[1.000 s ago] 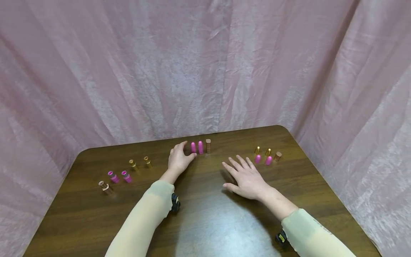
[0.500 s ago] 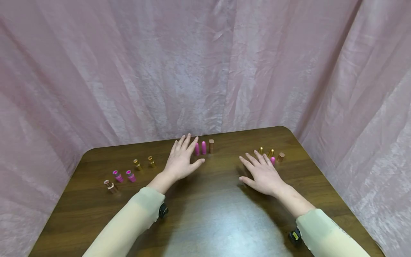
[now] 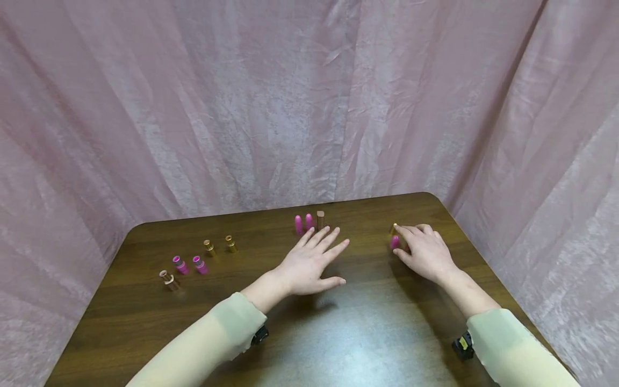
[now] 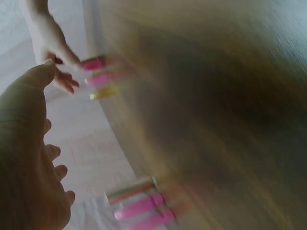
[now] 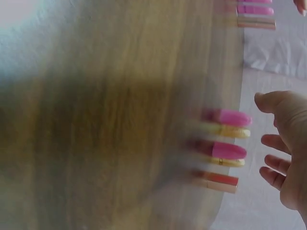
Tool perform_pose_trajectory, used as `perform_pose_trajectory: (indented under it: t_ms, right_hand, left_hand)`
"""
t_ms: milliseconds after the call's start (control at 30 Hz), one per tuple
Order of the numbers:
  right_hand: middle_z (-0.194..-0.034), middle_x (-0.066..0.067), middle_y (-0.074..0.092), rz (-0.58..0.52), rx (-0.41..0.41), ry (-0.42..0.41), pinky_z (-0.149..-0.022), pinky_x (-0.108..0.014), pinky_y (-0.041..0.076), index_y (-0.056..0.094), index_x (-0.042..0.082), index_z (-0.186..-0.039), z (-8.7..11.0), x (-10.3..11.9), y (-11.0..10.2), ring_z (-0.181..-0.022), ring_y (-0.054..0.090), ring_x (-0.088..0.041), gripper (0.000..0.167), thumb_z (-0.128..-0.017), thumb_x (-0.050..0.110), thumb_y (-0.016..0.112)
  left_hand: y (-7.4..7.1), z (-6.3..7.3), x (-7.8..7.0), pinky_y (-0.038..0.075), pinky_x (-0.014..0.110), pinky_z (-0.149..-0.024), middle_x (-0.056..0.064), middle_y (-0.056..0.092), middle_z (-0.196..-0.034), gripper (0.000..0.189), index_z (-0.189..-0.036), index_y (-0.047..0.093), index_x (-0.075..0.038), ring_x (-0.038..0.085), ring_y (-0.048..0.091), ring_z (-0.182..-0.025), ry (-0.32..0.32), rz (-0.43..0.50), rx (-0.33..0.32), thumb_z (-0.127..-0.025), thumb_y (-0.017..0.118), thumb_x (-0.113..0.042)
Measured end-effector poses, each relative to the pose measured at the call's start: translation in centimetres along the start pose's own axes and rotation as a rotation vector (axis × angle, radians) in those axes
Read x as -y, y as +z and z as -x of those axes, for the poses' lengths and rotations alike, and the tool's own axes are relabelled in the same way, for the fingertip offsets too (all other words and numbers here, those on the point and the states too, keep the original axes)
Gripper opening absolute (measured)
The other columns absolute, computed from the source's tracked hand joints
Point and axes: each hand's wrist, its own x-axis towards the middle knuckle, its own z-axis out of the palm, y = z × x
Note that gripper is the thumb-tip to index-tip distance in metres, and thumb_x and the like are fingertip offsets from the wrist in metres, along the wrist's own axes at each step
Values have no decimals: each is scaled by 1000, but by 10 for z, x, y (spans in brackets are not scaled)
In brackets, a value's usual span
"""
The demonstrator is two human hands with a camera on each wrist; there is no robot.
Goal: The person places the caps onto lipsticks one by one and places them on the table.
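Note:
My right hand [image 3: 427, 255] reaches over a group of lipstick caps at the table's right, thumb and fingers apart and holding nothing. A pink cap [image 3: 394, 242] and a gold cap [image 3: 393, 229] show beside its fingertips; the hand covers the others. In the right wrist view the group has another pink cap [image 5: 229, 150] and a copper cap [image 5: 222, 182]. Spread flat, my left hand [image 3: 309, 269] hovers over the middle of the table, holding nothing. Beyond its fingertips stand two pink lipsticks [image 3: 298, 223] and a rose-gold lipstick [image 3: 320, 219].
On the left side stand several uncapped lipstick bases: two gold ones [image 3: 209, 248], two pink ones [image 3: 200, 265] and a rose-gold one [image 3: 170, 281]. The brown wooden table [image 3: 121, 312] ends at a rounded back edge, with a pink curtain [image 3: 271, 107] behind it.
My left hand has come away from beside the pink lipsticks, moving right and nearer with fingers spread. My right hand has moved right, over the caps. The lipsticks stand as before.

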Motion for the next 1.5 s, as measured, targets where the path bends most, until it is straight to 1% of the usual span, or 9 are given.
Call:
perform_pose_trajectory:
  t_ms: [100, 233, 300, 467, 567, 833, 967, 1167, 1500]
  right_hand:
    - [-113, -10, 73, 2, -5, 10, -92, -56, 44, 65, 6, -135, -5, -6, -2, -114, 55, -41, 52, -89, 25, 78]
    - [-87, -2, 71, 2, 9, 6, -86, -53, 44, 72, 6, -123, -13, -9, -4, -105, 56, -38, 40, -86, 20, 79]
    - [-87, -1, 72, 3, 26, 6, -85, -52, 44, 74, 8, -115, -17, -8, -5, -103, 56, -38, 32, -85, 18, 80]
    - [-108, -7, 76, 5, 93, 19, -85, -50, 44, 77, 10, -111, -27, -8, -5, -98, 55, -33, 27, -85, 17, 80]
    - [-109, -7, 76, 9, 124, 16, -85, -51, 44, 77, 8, -113, -33, -8, -4, -95, 54, -31, 30, -85, 19, 81]
    - [-103, -3, 77, 20, 170, 19, -83, -50, 45, 78, 10, -109, -41, -7, 2, -96, 56, -30, 28, -84, 22, 83]
    - [-100, -2, 77, 34, 171, 15, -83, -51, 45, 78, 10, -105, -43, -8, 4, -97, 57, -32, 24, -83, 21, 82]
    - [-99, -2, 76, 51, 167, 0, -84, -52, 45, 78, 11, -101, -45, -9, 8, -97, 58, -33, 20, -84, 19, 82]
    - [-92, 0, 76, 54, 154, -20, -81, -52, 45, 77, 14, -93, -45, -12, 10, -91, 57, -33, 14, -81, 15, 82]
  left_hand:
    - [2, -6, -13, 8, 53, -124, 7, 12, -171, 87, -165, 20, -27, 28, 11, -156, 38, 5, 21, -96, 42, -75]
    - [7, -15, -27, 8, 52, -124, 6, 12, -171, 87, -165, 20, -27, 27, 10, -156, 60, 18, 52, -96, 39, -77]
    - [10, -20, -33, 8, 52, -124, 6, 14, -171, 87, -165, 21, -27, 27, 10, -156, 63, 18, 62, -96, 38, -77]
    - [17, -34, -47, 9, 52, -124, 5, 16, -170, 86, -165, 21, -29, 26, 12, -156, 55, 16, 83, -96, 37, -78]
    - [24, -44, -53, 9, 51, -124, 4, 16, -170, 85, -165, 20, -31, 26, 13, -156, 41, 10, 94, -95, 35, -79]
    - [37, -65, -63, 11, 52, -124, 3, 17, -170, 85, -165, 20, -32, 27, 15, -156, -4, 22, 141, -95, 33, -79]
    - [38, -69, -67, 10, 51, -124, 3, 17, -170, 84, -165, 20, -32, 26, 15, -156, -10, 21, 157, -96, 33, -78]
    - [37, -69, -70, 12, 52, -124, 3, 19, -170, 84, -164, 22, -32, 26, 16, -155, -4, 21, 164, -96, 33, -78]
    - [44, -72, -71, 7, 51, -124, 2, 15, -171, 85, -165, 19, -32, 26, 13, -156, -15, 40, 199, -96, 34, -79]
